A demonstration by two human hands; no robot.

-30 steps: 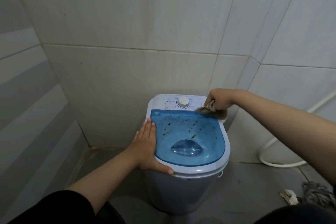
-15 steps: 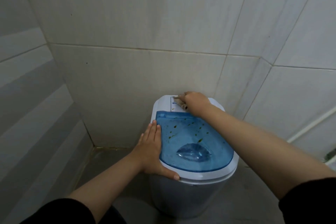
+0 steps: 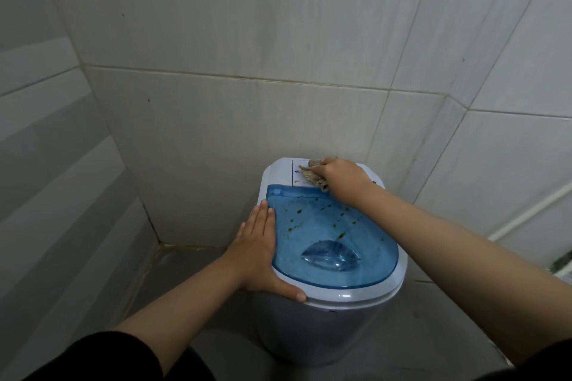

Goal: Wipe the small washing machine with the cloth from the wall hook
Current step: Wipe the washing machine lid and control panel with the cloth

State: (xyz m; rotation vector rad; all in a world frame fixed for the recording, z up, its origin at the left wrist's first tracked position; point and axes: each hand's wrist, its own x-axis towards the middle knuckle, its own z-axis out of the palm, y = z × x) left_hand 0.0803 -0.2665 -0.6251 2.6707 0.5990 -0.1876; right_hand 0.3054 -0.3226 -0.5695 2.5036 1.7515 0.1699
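The small washing machine (image 3: pixel 334 325) is white with a see-through blue lid (image 3: pixel 334 235) flecked with dark green-brown spots. It stands on the floor in a tiled corner. My right hand (image 3: pixel 343 179) presses a bunched beige cloth (image 3: pixel 312 173) onto the white control panel behind the lid; the dial is hidden under hand and cloth. My left hand (image 3: pixel 260 250) lies flat along the machine's left rim, fingers together, thumb hooked over the front edge, holding nothing.
Tiled walls (image 3: pixel 216 102) close in behind and to the left of the machine. A white pipe (image 3: pixel 532 210) runs along the right wall, with something green (image 3: pixel 563 263) at the right edge. Grey floor (image 3: pixel 173 275) lies to the left.
My right hand carried the cloth from the panel's right corner leftwards across the dial, and the cloth now shows at its left side. The left hand stayed on the rim. The view shifted slightly.
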